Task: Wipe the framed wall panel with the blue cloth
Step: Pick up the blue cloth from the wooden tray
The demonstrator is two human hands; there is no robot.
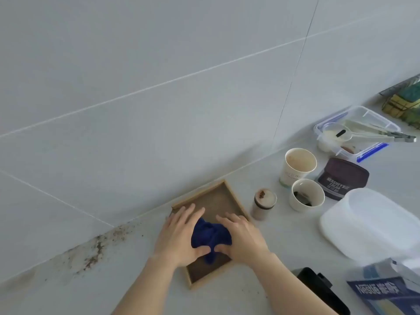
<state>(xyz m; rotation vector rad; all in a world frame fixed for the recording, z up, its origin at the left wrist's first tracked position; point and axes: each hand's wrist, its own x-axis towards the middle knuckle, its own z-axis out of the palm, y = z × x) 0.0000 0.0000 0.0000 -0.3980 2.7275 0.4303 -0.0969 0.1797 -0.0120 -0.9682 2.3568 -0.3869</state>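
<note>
Both forearms come up from the near edge, so I start at my fingers. On my left hand [179, 233] they lie spread and flat, tips reaching toward the far-left corner of the framed panel [223, 201], while the thumb curls inward and pinches a fold of the blue cloth [210, 237]. My right hand [244, 238] mirrors it: fingers extended flat, thumb tucked against the cloth from the right. Neither hand is clenched; each grips the cloth only with the thumb and presses with the palm. I judge this two-handed hold is meant to keep the bunched cloth trapped between the hands while also pinning the panel so it cannot slide on the smooth counter [284, 242].

Outward from there, the cloth sits crumpled in the middle of the panel's dark recessed face, a tail trailing toward the near end. The panel lies flat on the counter, its far end close against the tiled wall [159, 98], its wooden rim raised all around; that rim will probably catch the cloth at the corners.

To the right, just beside the panel, stands a small lidded jar [263, 204], then two paper cups [306, 195] and a cocoa tub [343, 178], all near enough that a wide stroke could knock them. To the left, brown specks [97, 248] litter the wall joint.
</note>
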